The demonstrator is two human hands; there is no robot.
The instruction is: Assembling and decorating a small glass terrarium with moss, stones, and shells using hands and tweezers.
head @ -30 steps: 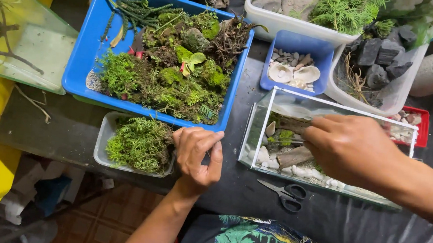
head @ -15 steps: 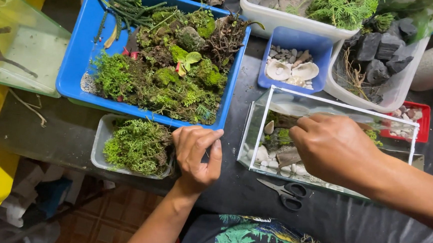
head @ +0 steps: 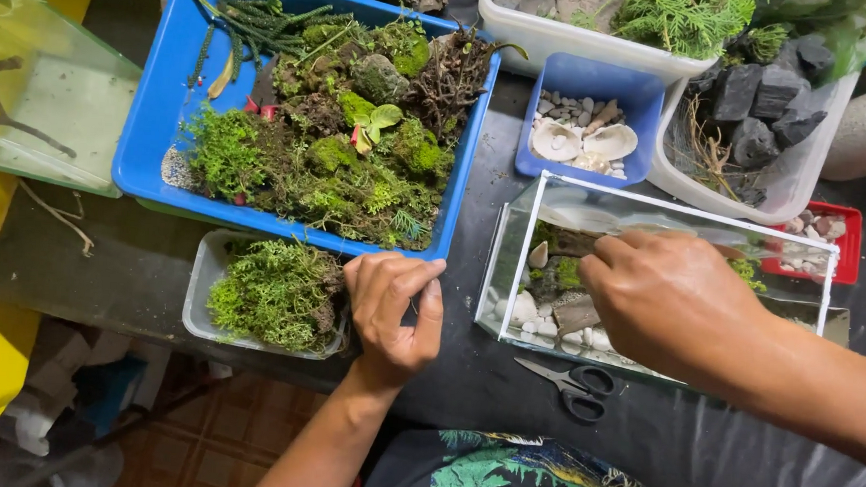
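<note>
- Your right hand (head: 675, 303) is right of centre, reaching into the glass tank (head: 516, 249). Its fingers are bent and pinched close at the tips over the stones (head: 534, 310) and moss inside; you cannot tell what, if anything, they grip.
- Your left hand (head: 394, 306) is at lower centre, fingers curled inward, loosely closed. It rests beside the small tub (head: 199, 299) of moss (head: 270, 294), touching its right edge; any hold is hidden.
- Scissors (head: 575, 383) lie just below the tank on the dark table (head: 102, 253).
- A blue tray (head: 145, 126) of plants fills the upper left.
- A blue box (head: 647, 96) of shells sits above the tank.
</note>
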